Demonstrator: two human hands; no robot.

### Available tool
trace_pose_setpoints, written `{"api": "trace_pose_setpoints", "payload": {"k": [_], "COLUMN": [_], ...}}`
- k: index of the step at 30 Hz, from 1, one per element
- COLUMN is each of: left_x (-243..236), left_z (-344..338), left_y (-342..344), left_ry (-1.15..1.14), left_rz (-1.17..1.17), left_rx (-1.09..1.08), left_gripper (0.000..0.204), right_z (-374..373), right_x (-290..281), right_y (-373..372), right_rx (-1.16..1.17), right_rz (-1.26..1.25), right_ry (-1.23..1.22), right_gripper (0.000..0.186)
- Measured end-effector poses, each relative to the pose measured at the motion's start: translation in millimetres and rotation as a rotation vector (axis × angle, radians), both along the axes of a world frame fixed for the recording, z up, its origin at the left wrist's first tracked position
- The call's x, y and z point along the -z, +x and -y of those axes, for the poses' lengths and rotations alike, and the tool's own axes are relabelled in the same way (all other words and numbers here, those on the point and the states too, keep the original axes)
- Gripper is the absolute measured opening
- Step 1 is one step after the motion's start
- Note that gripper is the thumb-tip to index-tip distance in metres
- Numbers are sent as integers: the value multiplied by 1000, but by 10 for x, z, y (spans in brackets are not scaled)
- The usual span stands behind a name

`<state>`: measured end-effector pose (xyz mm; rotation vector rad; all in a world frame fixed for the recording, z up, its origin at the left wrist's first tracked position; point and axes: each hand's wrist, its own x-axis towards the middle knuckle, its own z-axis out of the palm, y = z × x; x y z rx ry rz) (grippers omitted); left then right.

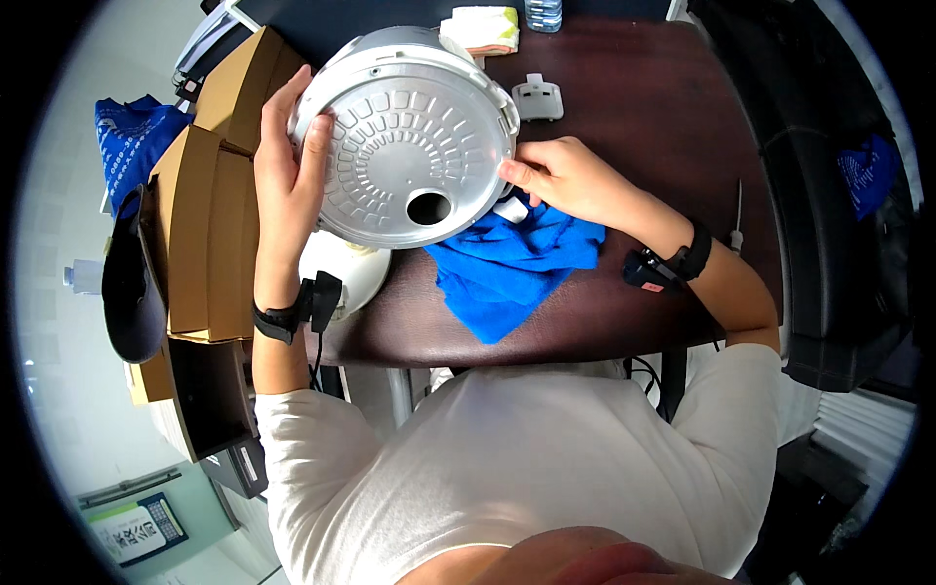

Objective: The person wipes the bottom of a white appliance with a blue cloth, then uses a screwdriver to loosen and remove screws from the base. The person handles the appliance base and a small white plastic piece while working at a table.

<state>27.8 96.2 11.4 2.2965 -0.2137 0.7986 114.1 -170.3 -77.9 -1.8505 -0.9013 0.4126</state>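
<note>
Both hands hold a round, silver metal-faced part that looks like a rice cooker lid (405, 146), tilted up above the table. Rings of embossed rectangles cover its face, with a round dark hole low on it. My left hand (292, 156) grips its left rim, thumb on the metal face and fingers behind. At the right rim, my right hand (561, 175) pinches the edge between thumb and fingers. A blue cloth (517, 268) lies crumpled under its lower right. A white rounded object (366, 278) is partly hidden beneath its lower left.
On the dark red-brown table (653, 107) lie a white plastic piece (538, 99), a folded light cloth (483, 29) and a screwdriver (737, 219). A clear bottle (543, 15) stands at the back. Cardboard boxes (205, 224) line the left; a black chair (829, 195) is at right.
</note>
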Motion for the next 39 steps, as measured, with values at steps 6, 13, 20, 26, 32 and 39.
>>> {"api": "trace_pose_setpoints", "payload": {"k": [6,13,20,26,32,39], "left_x": [78,144,255,349,424,473], "left_z": [58,99,172,226,289,388], "left_y": [-148,-258,-378,-468,-527,-550], "left_ry": [-12,9,47,44,41,-13], "left_rz": [-50,-13,38,83,106,159], "left_rx": [-42,-85,-137,-142,-176,-187], "left_gripper": [37,38,39,41,41,40], "right_z": [75,107,152,156,195,83], "right_x": [-2,7,72,45,-187,-39], "right_y": [-73,-61,-5,-68,-336,-347], "right_rx": [4,-19,-77,-24,171,212], "right_rz": [36,92,214,118,369,688], "right_ry": [-18,-31,-51,-67,-46,-12], "right_gripper": [54,56,62,62,37,31]}}
